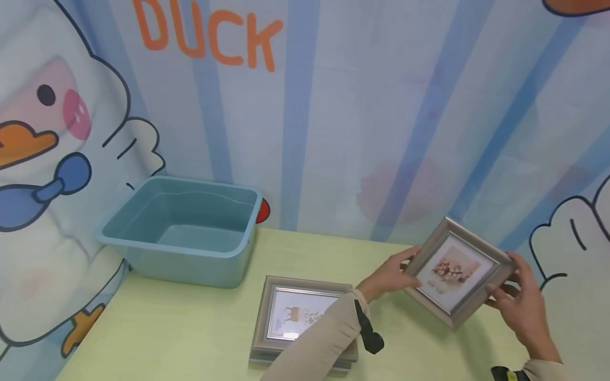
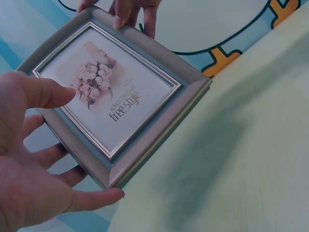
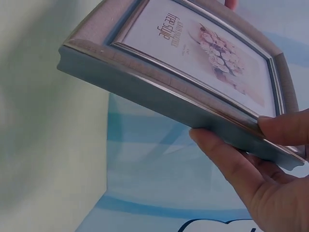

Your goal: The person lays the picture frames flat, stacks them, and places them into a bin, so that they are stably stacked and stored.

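A silver-brown picture frame [image 1: 457, 272] with a flower print is held tilted above the right part of the table. My left hand [image 1: 391, 275] grips its left edge, thumb on the front and fingers behind, as the left wrist view also shows. On the opposite edge my right hand [image 1: 521, 301] pinches the frame, with the thumb in front and fingers along the side and back. To the left, partly hidden by my left sleeve, lies a stack of similar picture frames [image 1: 274, 312]; the top one carries a deer print.
A blue-green plastic basin [image 1: 229, 272] stands at the back left of the pale green table [image 1: 190, 328]. Behind the table hangs a striped blue cloth [image 1: 333, 132] with cartoon ducks and lettering.
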`<move>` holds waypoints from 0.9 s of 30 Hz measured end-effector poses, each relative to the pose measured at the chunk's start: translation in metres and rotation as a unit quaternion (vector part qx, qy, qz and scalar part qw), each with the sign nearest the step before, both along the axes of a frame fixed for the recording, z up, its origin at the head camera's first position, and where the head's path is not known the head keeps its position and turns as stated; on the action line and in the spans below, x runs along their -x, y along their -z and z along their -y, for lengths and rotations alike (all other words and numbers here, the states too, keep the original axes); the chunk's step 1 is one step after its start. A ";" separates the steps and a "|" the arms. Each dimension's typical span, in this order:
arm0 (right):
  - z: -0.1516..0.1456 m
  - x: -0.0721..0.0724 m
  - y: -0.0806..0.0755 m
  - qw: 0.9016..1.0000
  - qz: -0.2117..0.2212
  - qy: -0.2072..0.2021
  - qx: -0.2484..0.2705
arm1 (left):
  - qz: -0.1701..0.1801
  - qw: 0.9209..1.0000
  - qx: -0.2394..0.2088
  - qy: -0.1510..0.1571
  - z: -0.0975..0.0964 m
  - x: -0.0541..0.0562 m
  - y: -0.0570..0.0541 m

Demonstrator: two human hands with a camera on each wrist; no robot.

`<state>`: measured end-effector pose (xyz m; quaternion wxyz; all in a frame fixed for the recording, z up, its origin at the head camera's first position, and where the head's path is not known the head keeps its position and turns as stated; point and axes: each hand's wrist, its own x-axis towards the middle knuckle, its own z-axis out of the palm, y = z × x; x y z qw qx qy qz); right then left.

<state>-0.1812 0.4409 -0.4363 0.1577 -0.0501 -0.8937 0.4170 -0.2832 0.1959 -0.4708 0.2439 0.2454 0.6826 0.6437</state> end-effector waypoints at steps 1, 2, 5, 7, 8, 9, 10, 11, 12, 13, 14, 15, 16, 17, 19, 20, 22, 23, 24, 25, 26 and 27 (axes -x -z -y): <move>0.002 -0.001 -0.002 1.000 -0.004 -0.002 0.005 | 0.002 1.000 -0.004 -0.003 0.003 -0.002 -0.003; 0.004 -0.002 -0.004 1.000 -0.009 -0.004 0.011 | 0.002 1.000 -0.006 -0.006 0.006 -0.004 -0.006; 0.013 -0.005 -0.008 0.999 -0.024 -0.010 0.033 | -0.005 1.000 -0.006 -0.020 0.016 -0.010 -0.014; 0.021 -0.006 -0.011 0.999 -0.032 -0.012 0.034 | -0.018 0.999 0.006 -0.035 0.023 -0.014 -0.019; 0.025 -0.006 -0.012 0.999 -0.035 -0.014 0.037 | -0.024 0.999 0.013 -0.044 0.027 -0.016 -0.021; 0.029 -0.007 -0.012 0.998 -0.038 -0.017 0.038 | -0.030 0.998 0.020 -0.053 0.032 -0.018 -0.023; 0.034 -0.007 -0.013 0.998 -0.041 -0.018 0.035 | -0.036 0.997 0.027 -0.061 0.036 -0.020 -0.025; 0.038 -0.007 -0.014 0.998 -0.042 -0.021 0.032 | -0.044 0.996 0.036 -0.069 0.040 -0.023 -0.026; 0.042 -0.007 -0.014 0.998 -0.043 -0.023 0.034 | -0.054 0.995 0.043 -0.076 0.045 -0.025 -0.028; 0.046 -0.008 -0.014 0.998 -0.044 -0.026 0.039 | -0.064 0.993 0.048 -0.080 0.049 -0.027 -0.029; 0.050 -0.008 -0.015 0.998 -0.046 -0.028 0.045 | -0.076 0.992 0.053 -0.085 0.053 -0.029 -0.029; 0.053 -0.009 -0.015 0.997 -0.047 -0.030 0.052 | -0.087 0.991 0.056 -0.091 0.057 -0.032 -0.030; 0.056 -0.009 -0.016 0.996 -0.049 -0.033 0.062 | -0.097 0.989 0.057 -0.097 0.060 -0.034 -0.030; 0.059 -0.009 -0.016 0.995 -0.050 -0.038 0.074 | -0.103 0.987 0.058 -0.105 0.064 -0.037 -0.030; 0.065 -0.010 -0.017 0.993 -0.055 -0.045 0.090 | -0.108 0.985 0.049 -0.122 0.070 -0.041 -0.030; 0.068 -0.010 -0.018 0.992 -0.056 -0.048 0.101 | -0.104 0.985 0.044 -0.133 0.073 -0.044 -0.031; 0.073 -0.010 -0.019 0.989 -0.059 -0.059 0.125 | -0.094 0.983 0.029 -0.153 0.079 -0.049 -0.032; 0.076 -0.010 -0.020 0.986 -0.062 -0.067 0.142 | -0.090 0.982 0.023 -0.166 0.082 -0.051 -0.032; 0.079 -0.011 -0.020 0.981 -0.067 -0.077 0.163 | -0.086 0.980 0.015 -0.177 0.085 -0.053 -0.033; 0.081 -0.011 -0.021 0.976 -0.073 -0.088 0.187 | -0.080 0.979 0.009 -0.190 0.088 -0.055 -0.034; 0.084 -0.012 -0.021 0.969 -0.079 -0.098 0.212 | -0.076 0.976 0.001 -0.202 0.091 -0.057 -0.033; 0.087 -0.013 -0.022 0.963 -0.085 -0.109 0.231 | -0.073 0.973 -0.008 -0.218 0.094 -0.059 -0.033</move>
